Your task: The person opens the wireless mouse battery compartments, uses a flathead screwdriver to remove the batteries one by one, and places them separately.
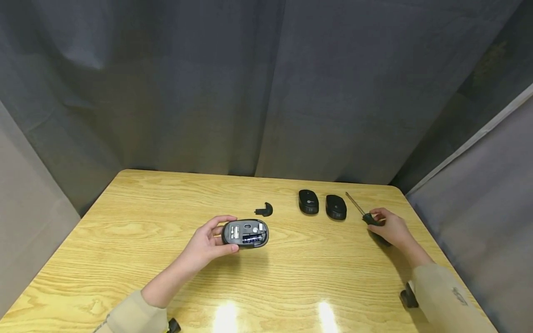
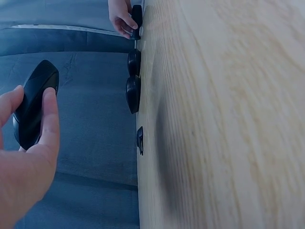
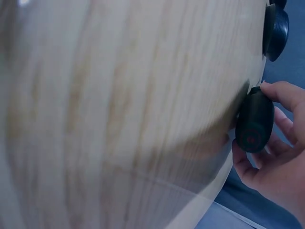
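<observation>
My left hand [image 1: 211, 240] grips a black computer mouse [image 1: 245, 233] by its left end, above the table. The mouse's underside faces the head camera, and its uncovered compartment shows a dark battery [image 1: 252, 238]. Beyond it on the table lies the small black battery cover [image 1: 264, 210]. At the right side my right hand [image 1: 391, 227] has its fingers and thumb around the dark handle of a screwdriver [image 3: 255, 120]. The metal shaft points away toward the back edge. In the right wrist view the handle's end faces the camera.
Two more black mice, one mouse [image 1: 308, 202] and another mouse [image 1: 336, 207], sit near the back edge, left of the screwdriver. The wooden table [image 1: 137, 222] ends at a dark grey curtain [image 1: 200, 92] behind and at the sides.
</observation>
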{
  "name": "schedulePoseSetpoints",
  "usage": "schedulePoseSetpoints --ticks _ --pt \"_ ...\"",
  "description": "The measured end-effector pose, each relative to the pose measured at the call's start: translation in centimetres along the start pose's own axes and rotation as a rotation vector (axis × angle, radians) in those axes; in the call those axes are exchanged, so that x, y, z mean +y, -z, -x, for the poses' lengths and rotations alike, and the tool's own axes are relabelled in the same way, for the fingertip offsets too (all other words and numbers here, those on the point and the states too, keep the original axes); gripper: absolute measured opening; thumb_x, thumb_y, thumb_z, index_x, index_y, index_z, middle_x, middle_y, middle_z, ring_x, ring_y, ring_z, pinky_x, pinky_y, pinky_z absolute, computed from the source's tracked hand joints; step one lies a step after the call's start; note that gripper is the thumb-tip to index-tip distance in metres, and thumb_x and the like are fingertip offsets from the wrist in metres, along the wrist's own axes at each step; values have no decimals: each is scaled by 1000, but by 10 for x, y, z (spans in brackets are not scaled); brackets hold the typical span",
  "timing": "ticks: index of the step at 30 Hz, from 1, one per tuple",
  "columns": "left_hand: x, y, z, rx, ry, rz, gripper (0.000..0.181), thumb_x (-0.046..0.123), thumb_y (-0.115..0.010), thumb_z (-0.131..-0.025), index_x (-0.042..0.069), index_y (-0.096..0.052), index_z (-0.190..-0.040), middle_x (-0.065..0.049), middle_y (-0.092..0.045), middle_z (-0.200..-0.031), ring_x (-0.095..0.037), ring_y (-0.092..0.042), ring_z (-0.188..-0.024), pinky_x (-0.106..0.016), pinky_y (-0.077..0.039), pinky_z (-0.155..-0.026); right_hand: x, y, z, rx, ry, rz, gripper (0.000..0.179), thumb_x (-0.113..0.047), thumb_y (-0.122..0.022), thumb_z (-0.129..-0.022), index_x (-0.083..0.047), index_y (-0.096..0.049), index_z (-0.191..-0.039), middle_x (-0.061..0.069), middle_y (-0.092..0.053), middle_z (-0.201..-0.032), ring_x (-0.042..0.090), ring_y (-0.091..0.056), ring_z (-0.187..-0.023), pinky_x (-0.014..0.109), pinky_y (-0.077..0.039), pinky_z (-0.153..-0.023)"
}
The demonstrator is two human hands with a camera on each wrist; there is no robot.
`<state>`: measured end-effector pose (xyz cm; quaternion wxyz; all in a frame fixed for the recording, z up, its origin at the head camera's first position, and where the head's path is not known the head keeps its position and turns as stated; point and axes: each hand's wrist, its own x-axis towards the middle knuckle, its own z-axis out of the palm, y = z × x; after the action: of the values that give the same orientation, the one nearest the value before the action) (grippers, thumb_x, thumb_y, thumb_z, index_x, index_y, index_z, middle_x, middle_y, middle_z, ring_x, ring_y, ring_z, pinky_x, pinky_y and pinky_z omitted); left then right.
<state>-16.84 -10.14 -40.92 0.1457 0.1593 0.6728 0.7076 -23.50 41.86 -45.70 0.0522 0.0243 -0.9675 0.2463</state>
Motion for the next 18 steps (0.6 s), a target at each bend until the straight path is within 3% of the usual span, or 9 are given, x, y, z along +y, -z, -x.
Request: schedulePoseSetpoints --ticks 18 --pt "1 -1 1 0 15 -1 70 -1 -75 -76 5 -41 -136 -26 -50 -130 -27 -65 -98 -41 -56 -83 5 -5 -11 23 -11 51 40 -16 -69 -83 2 -52 -115 21 -64 -94 37 -61 -87 52 -49 -75"
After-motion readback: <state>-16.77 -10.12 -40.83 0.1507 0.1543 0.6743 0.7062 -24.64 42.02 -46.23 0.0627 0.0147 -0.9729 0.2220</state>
